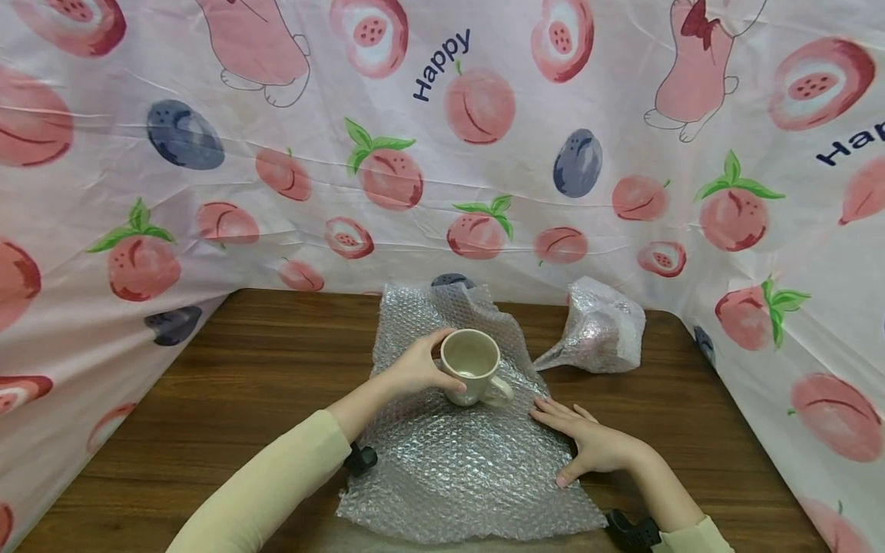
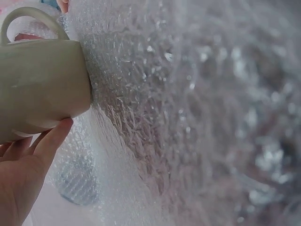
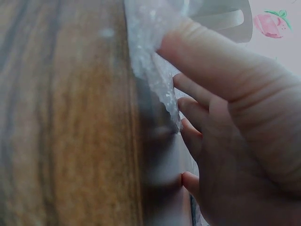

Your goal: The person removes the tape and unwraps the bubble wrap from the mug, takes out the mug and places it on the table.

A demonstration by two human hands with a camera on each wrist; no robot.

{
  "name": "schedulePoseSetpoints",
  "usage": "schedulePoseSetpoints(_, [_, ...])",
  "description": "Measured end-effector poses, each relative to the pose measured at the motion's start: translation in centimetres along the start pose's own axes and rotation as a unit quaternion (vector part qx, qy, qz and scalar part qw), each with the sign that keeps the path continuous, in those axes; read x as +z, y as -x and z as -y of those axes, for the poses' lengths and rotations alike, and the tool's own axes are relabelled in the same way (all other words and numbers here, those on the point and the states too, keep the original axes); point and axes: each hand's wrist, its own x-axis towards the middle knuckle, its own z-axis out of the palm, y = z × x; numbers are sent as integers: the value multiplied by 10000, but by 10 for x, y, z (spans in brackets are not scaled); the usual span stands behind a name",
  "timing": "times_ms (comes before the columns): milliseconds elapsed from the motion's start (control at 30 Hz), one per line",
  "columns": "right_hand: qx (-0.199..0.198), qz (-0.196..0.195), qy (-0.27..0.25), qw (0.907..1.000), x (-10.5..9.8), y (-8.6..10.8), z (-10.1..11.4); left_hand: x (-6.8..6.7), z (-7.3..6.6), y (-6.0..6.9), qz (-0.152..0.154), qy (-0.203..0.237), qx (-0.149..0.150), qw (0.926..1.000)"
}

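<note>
A cream mug (image 1: 470, 362) stands upright on a sheet of bubble wrap (image 1: 477, 461), its handle turned toward the right. My left hand (image 1: 423, 364) grips the mug from its left side, thumb at the front and fingers around the back. In the left wrist view the mug's base (image 2: 80, 75) meets the bubble wrap or sits very close to it. On the right edge of the sheet my right hand (image 1: 588, 442) rests with fingers spread. The right wrist view shows its thumb and fingertips touching the bubble wrap's edge (image 3: 160, 84), which lifts a little off the table.
Behind the right hand lies a bundle wrapped in bubble wrap (image 1: 601, 330), its contents unclear. The brown wooden table (image 1: 276, 369) extends to both sides of the sheet. A fruit-print cloth (image 1: 484, 177) hangs along the back and sides.
</note>
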Motion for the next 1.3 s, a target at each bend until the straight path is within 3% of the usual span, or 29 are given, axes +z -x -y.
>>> schedulePoseSetpoints(333, [-3, -1, 3, 10000, 0, 0, 0, -4, -3, 4, -179, 186, 99, 9996])
schedulePoseSetpoints(400, [11, -9, 6, 10000, 1, 0, -1, -7, -15, 9, -170, 228, 84, 9996])
schedulePoseSetpoints(567, [6, -16, 18, 10000, 1, 0, -1, -13, -17, 13, -270, 304, 65, 9992])
schedulePoseSetpoints(633, [-14, -17, 30, 10000, 1, 0, -1, -15, -7, 10, -348, 360, 95, 9987])
schedulePoseSetpoints(1067, [11, -20, 9, 10000, 2, 1, -1, -27, -12, 16, -620, 430, 135, 9971])
schedulePoseSetpoints(1300, [4, -28, -25, 10000, 2, 0, -2, -33, -13, 23, -958, 376, 78, 9947])
